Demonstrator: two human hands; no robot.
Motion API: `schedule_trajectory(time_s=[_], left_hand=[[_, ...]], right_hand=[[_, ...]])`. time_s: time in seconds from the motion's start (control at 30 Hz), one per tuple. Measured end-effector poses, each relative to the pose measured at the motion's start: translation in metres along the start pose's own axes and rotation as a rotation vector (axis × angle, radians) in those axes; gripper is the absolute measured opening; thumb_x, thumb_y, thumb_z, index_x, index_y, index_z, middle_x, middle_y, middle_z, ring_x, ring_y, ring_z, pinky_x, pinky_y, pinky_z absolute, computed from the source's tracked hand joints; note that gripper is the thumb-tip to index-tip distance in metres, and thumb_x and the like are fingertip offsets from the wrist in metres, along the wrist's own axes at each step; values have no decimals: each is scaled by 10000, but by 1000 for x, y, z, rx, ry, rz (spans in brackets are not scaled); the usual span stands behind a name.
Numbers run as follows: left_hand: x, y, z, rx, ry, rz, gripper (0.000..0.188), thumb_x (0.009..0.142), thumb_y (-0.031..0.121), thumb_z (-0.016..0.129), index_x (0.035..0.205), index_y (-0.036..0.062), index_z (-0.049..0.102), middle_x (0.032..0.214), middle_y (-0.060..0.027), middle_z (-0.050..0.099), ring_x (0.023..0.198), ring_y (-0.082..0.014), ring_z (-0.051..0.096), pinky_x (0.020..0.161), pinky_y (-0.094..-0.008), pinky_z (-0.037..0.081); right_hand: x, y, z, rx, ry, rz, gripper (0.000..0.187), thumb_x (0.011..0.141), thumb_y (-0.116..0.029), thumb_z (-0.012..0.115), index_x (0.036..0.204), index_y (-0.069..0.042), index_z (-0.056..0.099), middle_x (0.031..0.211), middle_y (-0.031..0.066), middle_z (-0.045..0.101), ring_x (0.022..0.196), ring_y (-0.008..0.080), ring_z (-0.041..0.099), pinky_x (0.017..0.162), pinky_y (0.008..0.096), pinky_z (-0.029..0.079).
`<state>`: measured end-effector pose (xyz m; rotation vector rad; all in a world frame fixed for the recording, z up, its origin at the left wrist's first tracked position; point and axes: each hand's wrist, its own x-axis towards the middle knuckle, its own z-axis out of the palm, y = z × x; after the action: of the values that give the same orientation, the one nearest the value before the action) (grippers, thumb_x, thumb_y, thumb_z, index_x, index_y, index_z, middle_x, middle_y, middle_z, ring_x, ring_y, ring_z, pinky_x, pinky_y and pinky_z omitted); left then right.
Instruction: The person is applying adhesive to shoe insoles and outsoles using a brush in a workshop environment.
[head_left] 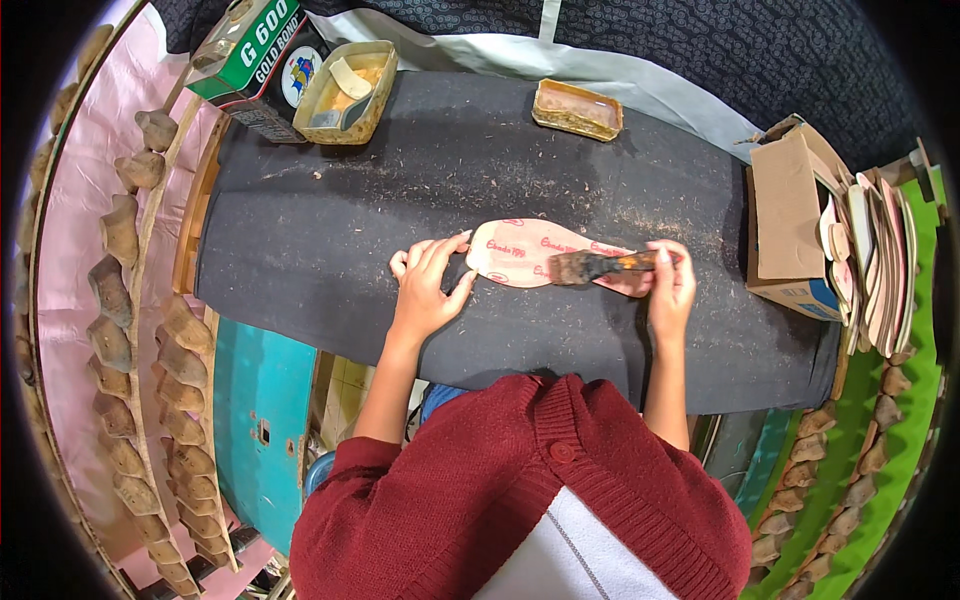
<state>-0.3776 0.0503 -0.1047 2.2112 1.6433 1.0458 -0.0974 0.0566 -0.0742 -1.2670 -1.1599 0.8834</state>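
Matte dark cloth [400,210] covering table [186,250], pale shavings [655,219] flecking it | flat, foot-shaped insole [515,255], pinkish, red-printed, lying midway between table's left and right edges | left hand [430,275] spreading loosely, touching insole's rounded end | right hand [671,282] curling tightly around stained brush [603,265], bristled head resting on insole

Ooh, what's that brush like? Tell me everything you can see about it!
The brush has brown bristles that look clumped and crusty. Its handle is dark and smeared, with an orange-yellow patch; I can't tell what it's made of. It lies almost sideways, bristles to the left, handle to the right. The right hand grips the handle near its end. The bristles are over the pink sole-shaped piece and seem to touch it.
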Motion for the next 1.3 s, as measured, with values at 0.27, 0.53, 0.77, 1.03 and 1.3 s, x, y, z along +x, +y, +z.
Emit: schedule_trajectory(time_s=[0.27,0.53,0.77,1.03,1.3], left_hand=[[1,3,-1,-5,-8,0,469,639,150,638,1083,116,492,914,0,568,902,-166,470,785,-333,220],[3,7,-1,18,-28,-9,462,633,129,638,1071,104,492,902,-3,561,901,-169,469,785,-327,230],[3,6,0,27,-27,-4,467,634,121,640,1075,98,487,905,-7,561,905,-172,469,783,-327,232],[2,6,0,22,-18,-7,484,631,111,638,1087,89,477,907,-3,564,901,-164,474,766,-315,234],[2,6,1,38,-11,24,488,630,101,639,1090,93,475,896,6,573,894,-167,471,769,-322,235]], right_hand=[[5,-16,-14,-67,147,-124,145,865,-162,427,863,-43,510,746,-3,489,502,12,382,434,145,319],[-20,-5,54,111,-200,-50,116,851,-109,450,926,-27,483,646,-7,468,517,31,413,452,168,352],[-9,-1,23,43,-23,-8,142,866,-148,424,886,-32,503,705,-10,492,502,20,401,430,153,340],[12,-8,-53,-114,235,-137,102,846,-102,446,833,-35,522,712,-36,476,540,5,358,460,145,287],[3,-11,-5,6,158,-138,120,841,-141,478,856,-35,533,712,-23,494,496,4,365,419,136,283]])
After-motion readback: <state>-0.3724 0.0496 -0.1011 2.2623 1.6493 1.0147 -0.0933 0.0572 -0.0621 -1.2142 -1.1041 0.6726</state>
